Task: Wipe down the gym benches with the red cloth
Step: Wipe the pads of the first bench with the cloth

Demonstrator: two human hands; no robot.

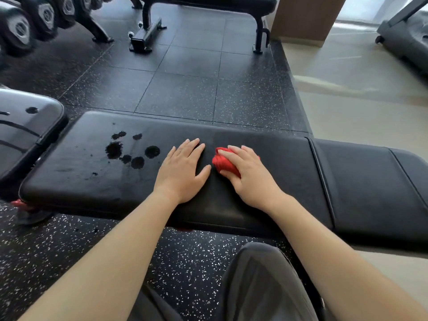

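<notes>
A long black padded desk (pixel 289 172) is seen from above, running left to right across the middle of the view. The left hand (pixel 183 169) is laid flat on the padding, palm down, with the fingers straight and slightly spread. Just beside it, the red cloth (pixel 222 162) is bunched on the desk about midway between the far and near edges, and is gripped under the curled fingers of the right hand (pixel 249 176). A cluster of dark wet spots (pixel 129 151) is spread over the padding left of the left hand, nearer the far edge. To the right of the cloth, bare padding is left as far as a stitched seam (pixel 322 181), with more padding beyond it. A second black pad (pixel 25 128) is set close against the desk's rounded left end. Beyond the far edge, open speckled rubber floor (pixel 185 89) is bordered on the right by pale smooth floor (pixel 359 100). Another bench (pixel 208 3) and a row of dumbbells (pixel 20 28) are placed well apart, at the top. A knee in grey fabric (pixel 259 281) is seen below the near edge.
</notes>
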